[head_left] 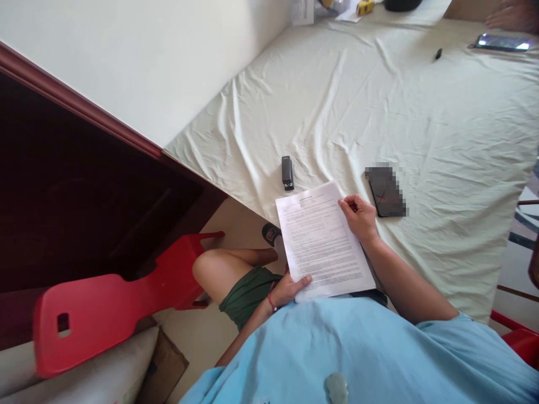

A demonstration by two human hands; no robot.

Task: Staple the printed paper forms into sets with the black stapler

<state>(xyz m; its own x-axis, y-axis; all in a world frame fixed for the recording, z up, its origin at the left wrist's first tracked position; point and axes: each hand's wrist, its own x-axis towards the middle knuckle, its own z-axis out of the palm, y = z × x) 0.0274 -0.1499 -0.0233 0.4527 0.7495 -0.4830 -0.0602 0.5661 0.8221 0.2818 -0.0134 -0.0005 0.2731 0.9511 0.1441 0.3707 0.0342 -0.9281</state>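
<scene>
A stack of printed papers rests partly over the table's near edge and partly above my lap. My left hand grips its lower left corner, thumb on top and the fingers hidden beneath. At the upper right edge, my right hand pinches the sheets between thumb and curled fingers. Just beyond the top of the papers lies a black stapler. To the right of my right hand a dark phone, partly pixelated, lies flat on the cloth.
A pale wrinkled cloth covers the table. At the far side are a yellow tape measure, a small black object, a lit phone and another person's hand. A red plastic chair stands at the left, beside a cardboard box.
</scene>
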